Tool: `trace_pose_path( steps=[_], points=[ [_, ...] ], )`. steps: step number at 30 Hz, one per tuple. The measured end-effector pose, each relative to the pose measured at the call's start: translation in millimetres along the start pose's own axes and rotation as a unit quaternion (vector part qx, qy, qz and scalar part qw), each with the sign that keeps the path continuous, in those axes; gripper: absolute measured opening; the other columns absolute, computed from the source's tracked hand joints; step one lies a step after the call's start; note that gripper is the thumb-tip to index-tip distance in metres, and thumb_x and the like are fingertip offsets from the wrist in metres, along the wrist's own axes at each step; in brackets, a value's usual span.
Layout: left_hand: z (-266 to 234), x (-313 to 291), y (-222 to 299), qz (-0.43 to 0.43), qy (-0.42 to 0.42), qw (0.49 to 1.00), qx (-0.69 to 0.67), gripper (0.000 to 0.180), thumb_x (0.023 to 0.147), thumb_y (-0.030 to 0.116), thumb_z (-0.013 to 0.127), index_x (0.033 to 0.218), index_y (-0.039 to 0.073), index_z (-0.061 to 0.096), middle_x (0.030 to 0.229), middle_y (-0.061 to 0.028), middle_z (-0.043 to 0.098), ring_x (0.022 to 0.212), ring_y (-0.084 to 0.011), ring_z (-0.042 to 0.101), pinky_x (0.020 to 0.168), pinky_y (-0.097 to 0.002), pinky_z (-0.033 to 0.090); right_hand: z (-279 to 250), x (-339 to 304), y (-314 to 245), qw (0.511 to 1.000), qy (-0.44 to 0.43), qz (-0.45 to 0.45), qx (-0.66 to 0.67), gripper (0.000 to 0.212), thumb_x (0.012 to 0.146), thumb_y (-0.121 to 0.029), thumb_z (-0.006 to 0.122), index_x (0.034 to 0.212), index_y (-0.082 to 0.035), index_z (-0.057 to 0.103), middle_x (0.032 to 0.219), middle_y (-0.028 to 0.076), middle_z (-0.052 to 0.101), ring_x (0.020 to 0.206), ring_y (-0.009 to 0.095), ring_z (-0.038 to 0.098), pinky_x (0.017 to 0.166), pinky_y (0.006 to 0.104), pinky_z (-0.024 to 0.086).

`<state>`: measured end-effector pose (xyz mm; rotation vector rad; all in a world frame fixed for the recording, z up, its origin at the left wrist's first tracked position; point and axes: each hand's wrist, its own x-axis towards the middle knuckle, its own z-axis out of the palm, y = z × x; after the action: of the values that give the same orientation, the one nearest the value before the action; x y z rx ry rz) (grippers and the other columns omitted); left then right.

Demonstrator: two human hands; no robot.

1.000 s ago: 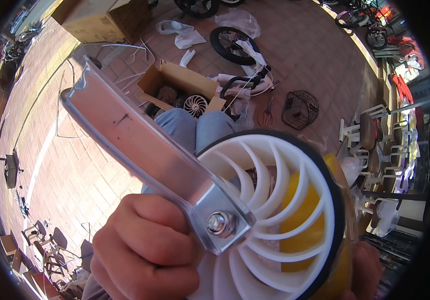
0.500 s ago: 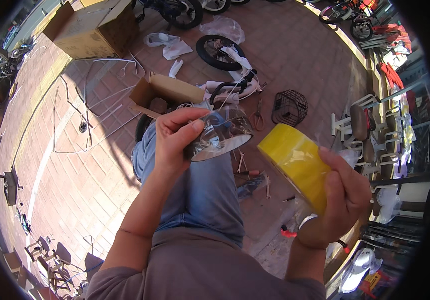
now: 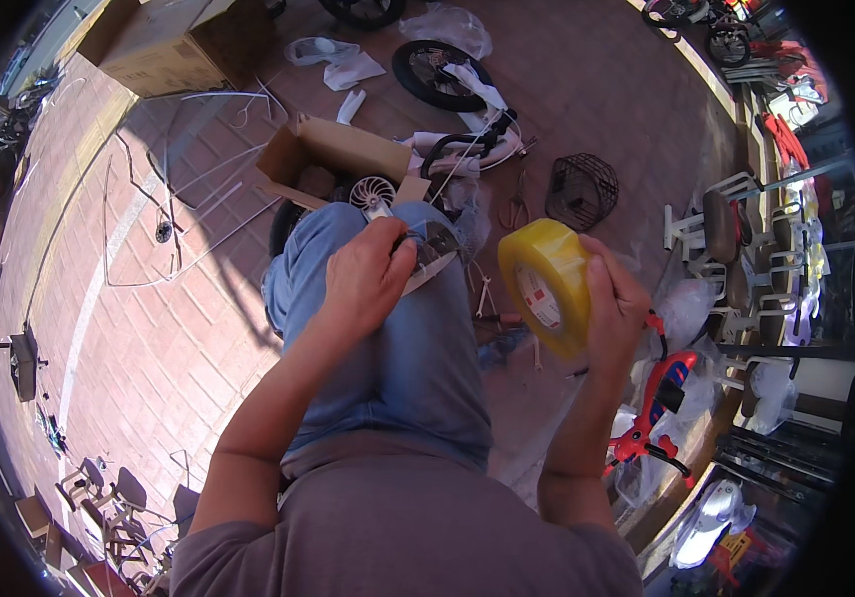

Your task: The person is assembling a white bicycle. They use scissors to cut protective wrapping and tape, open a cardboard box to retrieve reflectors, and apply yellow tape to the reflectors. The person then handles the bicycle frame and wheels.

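Note:
My right hand [image 3: 614, 308] is closed on a thick roll of yellow packing tape [image 3: 571, 284], its round core facing left. Over my jeans-covered thighs, my left hand [image 3: 370, 274] grips a small glossy dark see-through piece [image 3: 435, 249] with a pale underside. Fingers cover part of that piece, so its exact kind does not show. Just beyond my knees is a white round slotted part [image 3: 375, 193], beside an open cardboard box [image 3: 358, 149].
Ahead lie a black wheel [image 3: 437, 76], a white bike frame [image 3: 477, 147], pliers-like scissors [image 3: 514, 204] and a black wire basket [image 3: 583, 191]. Spanners [image 3: 484, 296] rest right of my legs. A red-and-blue child's ride-on [image 3: 658, 413] stands at right. A large carton [image 3: 164, 55] sits far left.
The tape roll has moved slightly left and turned, so its core shows. My left hand has lowered the dark piece toward my thighs and turned its back upward. The white round part has come into sight.

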<state>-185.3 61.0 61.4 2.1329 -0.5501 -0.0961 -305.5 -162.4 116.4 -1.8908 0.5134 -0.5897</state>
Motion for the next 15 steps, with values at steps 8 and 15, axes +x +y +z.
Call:
trace_pose_path(
  steps=[8,15],
  points=[
    [7.6,2.7,26.9,0.100,-0.055,0.990,-0.087,0.040,0.079,0.033,0.071,0.093,0.000,0.054,0.079,-0.0162,0.056,0.076,-0.0361,0.059,0.061,-0.0421,0.046,-33.4,9.4,14.1,0.996,0.086,0.010,-0.010,0.026,0.094,-0.013,0.051,0.110,0.003,0.065,0.092,0.005,0.066,0.083,0.007,0.058,0.074,0.0222,0.047],
    [104.6,44.8,41.9,0.123,-0.163,0.970,-0.136,0.032,0.089,0.032,0.057,0.087,0.000,0.055,0.083,-0.0194,0.059,0.080,-0.0384,0.058,0.066,-0.0445,0.045,-88.7,5.1,31.2,0.973,0.224,0.006,-0.057,0.029,0.096,-0.015,0.049,0.114,0.003,0.064,0.101,0.008,0.067,0.088,0.011,0.060,0.079,0.0245,0.048]
  ],
)
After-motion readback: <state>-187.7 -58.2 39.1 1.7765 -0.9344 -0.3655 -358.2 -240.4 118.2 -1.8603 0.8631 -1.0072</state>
